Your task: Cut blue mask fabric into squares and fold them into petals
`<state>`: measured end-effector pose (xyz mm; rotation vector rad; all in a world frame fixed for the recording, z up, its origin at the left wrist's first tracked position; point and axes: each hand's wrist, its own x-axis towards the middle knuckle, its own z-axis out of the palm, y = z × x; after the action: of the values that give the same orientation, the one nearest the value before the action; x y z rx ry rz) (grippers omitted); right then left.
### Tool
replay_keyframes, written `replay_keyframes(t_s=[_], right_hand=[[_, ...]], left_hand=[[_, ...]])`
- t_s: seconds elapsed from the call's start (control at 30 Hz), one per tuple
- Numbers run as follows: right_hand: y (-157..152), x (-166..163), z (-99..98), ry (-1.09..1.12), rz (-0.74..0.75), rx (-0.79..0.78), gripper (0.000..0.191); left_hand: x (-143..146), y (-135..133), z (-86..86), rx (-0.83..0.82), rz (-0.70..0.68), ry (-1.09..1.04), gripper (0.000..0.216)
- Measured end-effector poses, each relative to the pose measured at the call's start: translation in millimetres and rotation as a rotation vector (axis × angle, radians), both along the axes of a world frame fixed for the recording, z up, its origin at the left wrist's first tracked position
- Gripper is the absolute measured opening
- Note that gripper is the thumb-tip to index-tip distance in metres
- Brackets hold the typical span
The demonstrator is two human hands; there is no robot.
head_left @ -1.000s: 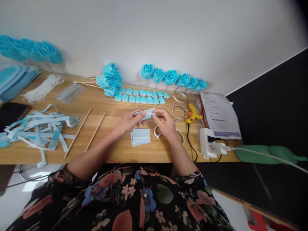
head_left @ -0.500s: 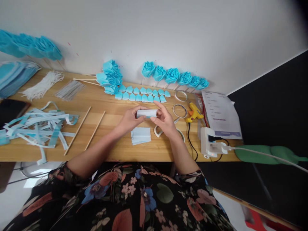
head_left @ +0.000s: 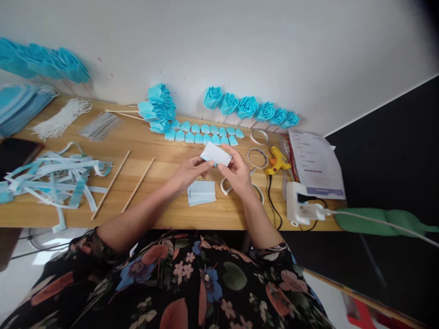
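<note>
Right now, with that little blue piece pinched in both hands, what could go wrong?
The yellow glue gun lies plugged in just beyond the right hand; if hot, a stray reach might burn. Its black cord runs past that wrist and could snag. The left hand holds the blue piece over the stacked pieces, which a forearm could scatter.

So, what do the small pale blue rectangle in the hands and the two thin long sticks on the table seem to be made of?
The small pale blue rectangle, pinched by left hand and right hand, looks like soft matte non-woven fabric or paper; it bends without shine. The two thin long sticks look like bare light wood, straight and dull.
</note>
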<state>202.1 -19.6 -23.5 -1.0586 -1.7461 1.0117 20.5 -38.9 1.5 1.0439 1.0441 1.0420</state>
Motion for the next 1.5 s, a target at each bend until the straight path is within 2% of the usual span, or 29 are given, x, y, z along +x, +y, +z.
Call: replay_keyframes(t_s=[0.13, 0.3, 0.43, 0.57, 0.7, 0.83, 1.0, 1.17, 1.3, 1.5], right_hand=[[-0.6, -0.7, -0.5, -0.042, -0.011, 0.021, 0.057], [-0.8, 2.7, 4.8, -0.066, -0.047, 0.088, 0.047], [0.9, 8.0, 11.5, -0.143, -0.105, 0.256, 0.048], [2.3, 9.0, 15.7, -0.241, -0.07, 0.469, 0.061], [3.0, 5.8, 17.1, -0.295, -0.015, 0.613, 0.068], [5.1, 3.3, 14.9, -0.287, 0.049, 0.707, 0.054], [8.3, 4.9, 11.4, -0.284, 0.049, 0.704, 0.025], [9.1, 5.0, 10.9, -0.282, 0.065, 0.655, 0.019], [8.2, 2.7, 10.0, -0.265, 0.059, 0.605, 0.016], [4.1, -1.4, 11.1, -0.208, -0.015, 0.446, 0.008]], left_hand=[[-1.3, -1.5, -1.5, -0.03, 0.029, 0.039, 0.034], [-5.1, 4.2, -5.8, -0.092, 0.085, -0.172, 0.027], [-7.7, 7.3, -5.6, -0.101, 0.068, -0.334, 0.027], [-8.2, 6.8, -6.1, -0.112, 0.042, -0.332, 0.027], [-7.9, 6.0, -7.8, -0.107, 0.033, -0.316, 0.029], [-6.8, 5.3, -7.3, -0.124, 0.03, -0.285, 0.028], [-5.6, 5.9, -8.4, -0.129, 0.063, -0.248, 0.021], [-5.0, 6.3, -6.1, -0.106, 0.115, -0.183, 0.016], [-4.8, 4.8, 0.1, -0.012, 0.147, -0.037, 0.015], [-4.7, 3.0, 2.8, 0.069, 0.144, 0.109, 0.011]])
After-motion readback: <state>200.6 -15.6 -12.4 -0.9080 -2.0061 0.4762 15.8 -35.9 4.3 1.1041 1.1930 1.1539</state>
